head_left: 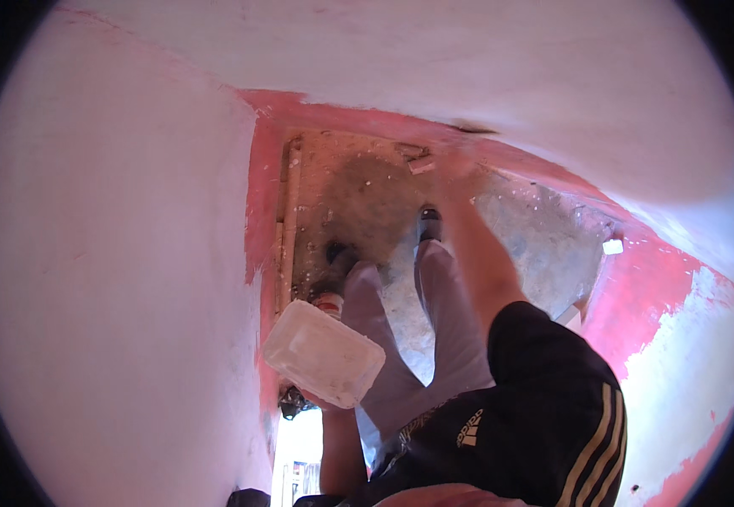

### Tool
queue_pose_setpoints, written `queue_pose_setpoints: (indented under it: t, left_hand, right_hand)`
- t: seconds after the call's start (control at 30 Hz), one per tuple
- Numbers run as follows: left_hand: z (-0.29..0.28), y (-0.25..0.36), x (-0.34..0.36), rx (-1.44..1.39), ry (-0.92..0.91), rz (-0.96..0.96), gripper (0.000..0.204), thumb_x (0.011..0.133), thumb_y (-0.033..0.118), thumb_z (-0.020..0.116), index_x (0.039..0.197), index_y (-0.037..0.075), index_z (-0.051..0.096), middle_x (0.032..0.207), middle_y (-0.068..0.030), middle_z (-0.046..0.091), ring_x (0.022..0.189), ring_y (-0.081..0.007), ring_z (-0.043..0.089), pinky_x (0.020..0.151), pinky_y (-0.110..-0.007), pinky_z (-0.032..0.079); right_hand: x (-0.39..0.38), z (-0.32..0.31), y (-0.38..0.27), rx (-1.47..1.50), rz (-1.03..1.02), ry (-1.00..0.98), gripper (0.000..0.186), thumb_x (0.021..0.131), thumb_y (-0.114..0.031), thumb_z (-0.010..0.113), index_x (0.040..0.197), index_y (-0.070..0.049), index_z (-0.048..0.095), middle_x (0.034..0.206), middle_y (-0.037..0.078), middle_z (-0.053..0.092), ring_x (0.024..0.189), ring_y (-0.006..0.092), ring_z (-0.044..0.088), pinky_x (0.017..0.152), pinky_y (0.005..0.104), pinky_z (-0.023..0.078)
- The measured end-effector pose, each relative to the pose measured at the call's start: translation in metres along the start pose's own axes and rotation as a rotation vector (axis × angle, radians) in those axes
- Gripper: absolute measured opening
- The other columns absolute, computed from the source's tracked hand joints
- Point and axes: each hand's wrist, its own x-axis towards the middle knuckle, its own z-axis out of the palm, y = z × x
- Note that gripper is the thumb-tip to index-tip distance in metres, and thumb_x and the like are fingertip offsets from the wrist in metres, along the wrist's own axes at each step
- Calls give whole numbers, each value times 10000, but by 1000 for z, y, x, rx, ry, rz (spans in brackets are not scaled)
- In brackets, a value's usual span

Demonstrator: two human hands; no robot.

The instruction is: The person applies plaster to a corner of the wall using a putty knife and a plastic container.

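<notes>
A pale rectangular plastic tub [323, 351] rests in my left hand [318, 400], whose fingers are mostly hidden beneath it. My right hand [458, 165], smeared by motion, reaches forward to the pink band [342, 116] at the base of the pale upper wall [468, 51]. A thin dark mark or edge [474, 128] shows just beyond that hand; I cannot tell whether it is a tool. A red and white can [328, 302] is partly hidden behind the tub.
My shod feet [429, 223] stand on a stained concrete floor [358, 194]. Pale walls [114, 253] surround it. Broken brick pieces [418, 162], a wooden strip [291, 203], a small white object [613, 247] and a black crumpled item [291, 404] lie along the edges.
</notes>
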Motion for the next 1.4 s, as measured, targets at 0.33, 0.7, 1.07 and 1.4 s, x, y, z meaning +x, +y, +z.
queue_pose_setpoints:
  t: [0.33, 0.7, 1.07, 1.4]
  left_hand:
    - [-7, -9, 0, 23, -2, 11, 394, 890, 332, 633, 1157, 52, 562, 1109, -120, 598, 941, -284, 644, 784, -393, 542]
    - [-2, 5, 3, -20, -5, 16, 438, 894, 357, 623, 1199, 57, 528, 1153, -120, 576, 977, -288, 633, 819, -399, 529]
    - [-1, 5, 5, -30, 2, 8, 483, 898, 381, 613, 1240, 61, 494, 1197, -120, 553, 1013, -291, 621, 854, -404, 515]
    - [-3, -9, -1, 0, -29, -15, 525, 901, 404, 604, 1277, 65, 463, 1236, -120, 533, 1046, -294, 610, 886, -409, 504]
  right_hand:
    - [-52, 26, 15, 94, -18, 20, 131, 947, -160, 536, 966, -61, 619, 888, 54, 608, 773, 181, 607, 694, 313, 524]
    - [-60, 50, 0, -489, -431, 17, 220, 927, -227, 556, 995, -35, 640, 864, 154, 642, 802, 334, 633, 775, 478, 502]
    - [-24, 3, -20, -80, -80, -96, 108, 918, -121, 571, 979, -42, 612, 897, 93, 627, 803, 202, 615, 671, 351, 512]
    - [-46, 15, 19, 799, 216, -92, 180, 872, -91, 612, 1042, -29, 599, 897, 104, 635, 764, 247, 642, 677, 369, 551]
